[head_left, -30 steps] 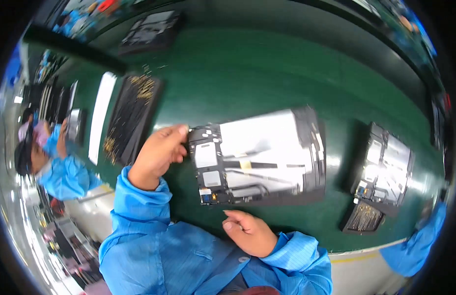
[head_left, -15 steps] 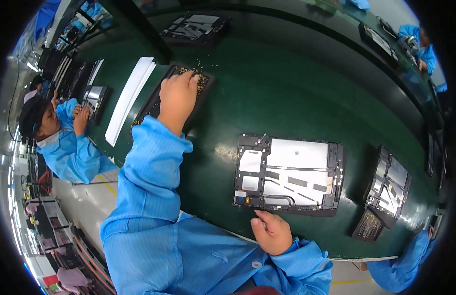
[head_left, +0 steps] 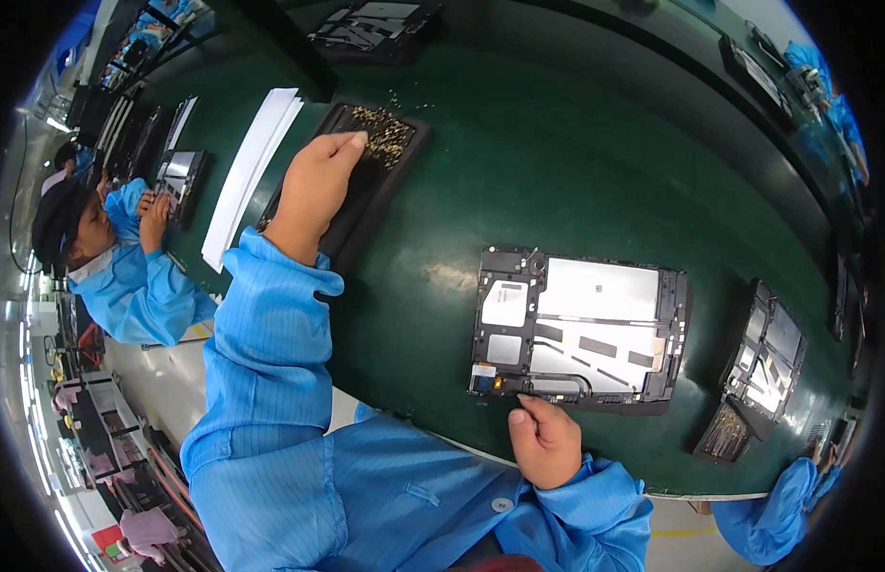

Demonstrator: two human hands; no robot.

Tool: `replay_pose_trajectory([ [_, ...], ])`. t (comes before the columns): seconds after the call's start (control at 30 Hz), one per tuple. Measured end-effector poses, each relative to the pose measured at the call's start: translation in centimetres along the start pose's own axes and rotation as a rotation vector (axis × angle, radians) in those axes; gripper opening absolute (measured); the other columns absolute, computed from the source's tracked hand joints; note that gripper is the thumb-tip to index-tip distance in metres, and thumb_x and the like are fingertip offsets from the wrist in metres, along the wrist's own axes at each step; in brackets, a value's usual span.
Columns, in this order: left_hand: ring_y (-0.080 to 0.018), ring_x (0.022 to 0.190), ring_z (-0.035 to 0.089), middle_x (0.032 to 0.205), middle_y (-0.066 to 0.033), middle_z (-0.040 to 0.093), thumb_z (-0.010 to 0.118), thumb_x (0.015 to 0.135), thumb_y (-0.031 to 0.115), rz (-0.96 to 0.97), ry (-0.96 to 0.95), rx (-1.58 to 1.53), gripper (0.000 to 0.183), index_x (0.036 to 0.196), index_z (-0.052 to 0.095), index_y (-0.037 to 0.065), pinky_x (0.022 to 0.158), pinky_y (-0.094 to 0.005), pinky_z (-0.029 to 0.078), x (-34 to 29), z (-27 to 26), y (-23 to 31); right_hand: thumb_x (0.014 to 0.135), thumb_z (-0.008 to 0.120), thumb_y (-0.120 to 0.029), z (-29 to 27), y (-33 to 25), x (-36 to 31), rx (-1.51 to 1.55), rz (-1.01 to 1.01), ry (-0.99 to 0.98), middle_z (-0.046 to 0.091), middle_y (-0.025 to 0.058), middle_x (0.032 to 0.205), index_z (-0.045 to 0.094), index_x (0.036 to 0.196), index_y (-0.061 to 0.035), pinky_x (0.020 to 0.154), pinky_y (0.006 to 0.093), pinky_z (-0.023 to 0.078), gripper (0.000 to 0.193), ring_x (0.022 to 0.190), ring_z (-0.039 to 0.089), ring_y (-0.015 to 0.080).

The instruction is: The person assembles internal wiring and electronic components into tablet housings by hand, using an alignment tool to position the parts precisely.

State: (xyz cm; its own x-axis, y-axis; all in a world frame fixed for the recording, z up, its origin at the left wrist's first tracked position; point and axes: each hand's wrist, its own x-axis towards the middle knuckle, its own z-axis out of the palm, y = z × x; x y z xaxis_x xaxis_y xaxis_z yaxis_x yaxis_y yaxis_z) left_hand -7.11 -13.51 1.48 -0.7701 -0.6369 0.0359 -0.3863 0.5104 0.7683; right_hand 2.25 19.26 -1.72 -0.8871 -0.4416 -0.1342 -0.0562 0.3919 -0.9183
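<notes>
My left hand hovers over a black tray, thumb and fingertips pinched together. Whatever may be between those fingertips is too small to make out. Many tiny gold-coloured parts lie heaped at the tray's far end. My right hand is curled closed at the near edge of an opened, flat tablet-like device, its fingertips at or just beside that edge. Silver plates, black strips and a thin cable show inside the black frame. What the right fingers hold, if anything, is hidden.
White strips lie left of the tray, near a dark post. Another opened device and a small box of thin metallic pieces stand at the right. A co-worker handles a device at the left. Green table lies underneath.
My left hand has drawn back toward me and left from the gold-coloured parts, its fingers now pinched, uncovering the heap. The right hand remains by the device's near edge. The view has shifted slightly.
</notes>
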Motion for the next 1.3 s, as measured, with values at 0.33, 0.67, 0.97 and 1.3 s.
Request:
replay_pose_trajectory([
  [0.33,-0.0214,0.058,0.051,0.065,-0.0061,0.053,0.054,0.067,0.009,1.12,-0.203,0.435,0.017,0.084,0.056,0.006,0.053,-0.0299,0.041,-10.1,3.0,7.5,0.079,0.051,-0.027,-1.6,-0.6,0.5,0.574,0.46,-0.154,0.056,0.0082,0.078,0.05,0.099,0.0003,0.054,0.024,0.043,0.034,0.063,0.05,0.0125],
  [0.67,-0.0196,0.053,0.053,0.069,-0.0047,0.057,0.059,0.065,0.007,1.128,-0.392,0.1,0.042,0.104,0.045,0.006,0.045,-0.0286,0.039,-17.1,4.6,5.4,0.081,0.041,-0.043,-3.9,-3.2,2.0,0.714,0.506,-0.393,0.051,0.0032,0.083,0.05,0.099,-0.0017,0.048,0.0187,0.038,0.046,0.062,0.042,0.0077],
  [0.97,-0.0142,0.053,0.05,0.067,-0.0013,0.053,0.057,0.063,0.01,1.135,-0.576,0.204,0.031,0.093,0.053,0.005,0.045,-0.0245,0.037,-20.1,4.2,4.1,0.081,0.045,-0.025,-3.8,-1.5,0.1,0.65,0.71,-0.479,0.051,0.0039,0.071,0.052,0.091,-0.0024,0.047,0.0191,0.038,0.026,0.056,0.044,0.0076],
  [1.3,-0.0227,0.08,0.047,0.075,-0.0056,0.051,0.057,0.065,0.012,0.949,-0.194,0.185,0.017,0.08,0.054,0.004,0.067,-0.0321,0.04,-22.1,8.2,3.5,0.079,0.049,-0.019,-4.5,-0.3,-0.5,0.968,0.602,0.083,0.053,0.0092,0.072,0.045,0.101,-0.0009,0.047,0.0233,0.039,0.029,0.058,0.046,0.0125],
])
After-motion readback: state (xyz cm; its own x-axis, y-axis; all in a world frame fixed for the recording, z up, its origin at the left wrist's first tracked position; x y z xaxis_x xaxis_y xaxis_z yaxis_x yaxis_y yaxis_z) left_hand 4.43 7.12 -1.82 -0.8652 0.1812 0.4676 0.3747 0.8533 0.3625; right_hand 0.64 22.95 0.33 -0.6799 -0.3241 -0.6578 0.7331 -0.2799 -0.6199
